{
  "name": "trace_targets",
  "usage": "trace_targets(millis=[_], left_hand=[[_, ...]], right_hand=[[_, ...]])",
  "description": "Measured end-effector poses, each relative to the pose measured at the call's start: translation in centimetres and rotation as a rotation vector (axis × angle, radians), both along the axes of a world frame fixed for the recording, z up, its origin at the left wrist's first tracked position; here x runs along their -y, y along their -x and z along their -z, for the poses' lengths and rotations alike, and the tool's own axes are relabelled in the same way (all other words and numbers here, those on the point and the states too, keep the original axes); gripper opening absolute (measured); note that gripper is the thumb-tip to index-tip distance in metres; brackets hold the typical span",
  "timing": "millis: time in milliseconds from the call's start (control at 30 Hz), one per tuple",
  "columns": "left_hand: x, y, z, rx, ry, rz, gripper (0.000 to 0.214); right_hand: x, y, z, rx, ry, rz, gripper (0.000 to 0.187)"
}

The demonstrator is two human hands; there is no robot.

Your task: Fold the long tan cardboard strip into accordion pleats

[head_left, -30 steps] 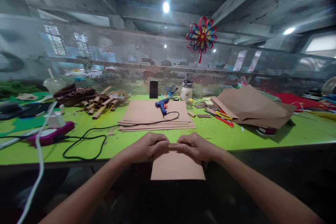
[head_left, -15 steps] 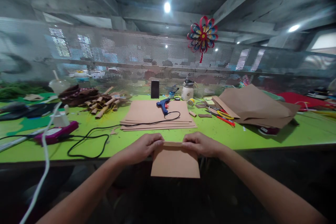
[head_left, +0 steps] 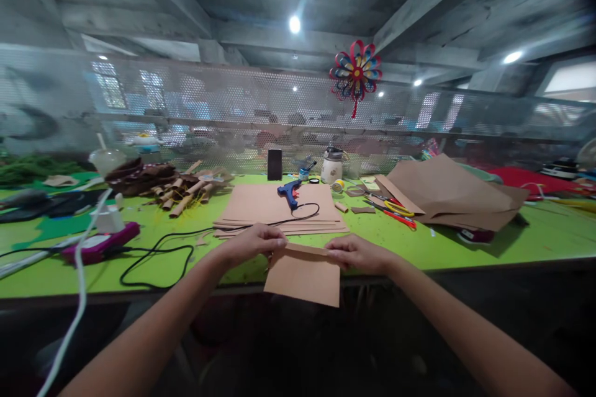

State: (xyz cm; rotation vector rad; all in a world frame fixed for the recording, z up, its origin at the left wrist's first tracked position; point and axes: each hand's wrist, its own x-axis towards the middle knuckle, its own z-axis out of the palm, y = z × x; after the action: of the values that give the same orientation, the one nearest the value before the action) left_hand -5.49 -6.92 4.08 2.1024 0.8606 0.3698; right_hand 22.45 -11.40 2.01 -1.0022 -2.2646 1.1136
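A sheet of brown kraft paper [head_left: 302, 276] hangs at the table's front edge, its top border folded into a narrow strip. My left hand [head_left: 254, 243] pinches the upper left corner between thumb and fingers. At the upper right corner, my right hand [head_left: 356, 253] grips the paper the same way. The sheet tilts slightly, its left end higher. Just beyond my hands lies a stack of brown paper sheets [head_left: 251, 201], with a blue glue gun [head_left: 290, 193] resting on top and its black cord trailing left.
Scissors with yellow and red handles [head_left: 398, 214] lie right of the stack, before a heap of brown paper [head_left: 451, 192]. At left are rolled paper tubes [head_left: 186, 193] and a purple power strip [head_left: 102, 244]. A bottle [head_left: 332, 167] and a phone [head_left: 274, 165] stand behind.
The paper has tilted, its left end rising and its lower edge swinging left. My left hand has moved up a little. The view has tipped slightly upward.
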Motion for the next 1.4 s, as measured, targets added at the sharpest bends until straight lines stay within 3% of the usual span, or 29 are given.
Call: trace_targets(millis=[67, 233, 300, 367, 533, 667, 800, 900, 1033, 1167, 1300, 1400], left_hand=[[-0.2, -0.6, -0.3, -0.097, -0.115, 0.029, 0.035], [1.3, -3.3, -0.5, -0.239, -0.678, -0.026, 0.025], [1.9, -4.0, -0.4, -0.331, -0.774, -0.02, 0.025], [2.1, -4.3, -0.3, -0.377, -0.768, 0.002, 0.025], [2.1, -4.2, 0.9, -0.306, -0.658, 0.039, 0.023], [1.9, -4.3, 1.9, -0.184, -0.446, 0.01, 0.031], [2.0, -4.4, 1.4, 0.099, -0.218, -0.045, 0.039], [2.7, -4.6, 0.7, 0.36, 0.043, -0.012, 0.037], [3.8, -5.6, 1.5, 0.68, 0.429, 0.087, 0.033], [4.3, -7.4, 3.2, 0.88, 0.616, 0.131, 0.028], [5.0, -8.8, 4.4, 0.994, 0.661, 0.142, 0.036], [5.2, -8.2, 4.3, 0.9, 0.572, 0.097, 0.04]], right_hand=[[-0.3, -0.1, 0.2, -0.011, 0.021, 0.009, 0.038], [-1.1, -0.2, 0.7, -0.07, 0.075, -0.002, 0.041], [-1.4, -0.3, 0.8, -0.079, 0.107, -0.014, 0.041], [-1.5, -0.5, 0.8, -0.1, 0.149, -0.005, 0.04], [-1.5, -0.9, 1.1, -0.231, 0.242, 0.022, 0.046], [-1.1, -1.0, 1.3, -0.385, 0.315, 0.085, 0.048], [-0.3, -0.5, 0.2, -0.687, 0.36, 0.192, 0.034], [0.6, 0.5, -1.5, -0.827, 0.268, 0.098, 0.032], [1.5, 2.3, -3.0, -0.708, 0.078, 0.053, 0.03], [2.0, 3.7, -3.0, -0.604, 0.051, 0.037, 0.022], [2.4, 4.0, -2.7, -0.602, 0.039, 0.078, 0.019], [2.4, 3.2, -2.9, -0.53, -0.007, 0.094, 0.021]])
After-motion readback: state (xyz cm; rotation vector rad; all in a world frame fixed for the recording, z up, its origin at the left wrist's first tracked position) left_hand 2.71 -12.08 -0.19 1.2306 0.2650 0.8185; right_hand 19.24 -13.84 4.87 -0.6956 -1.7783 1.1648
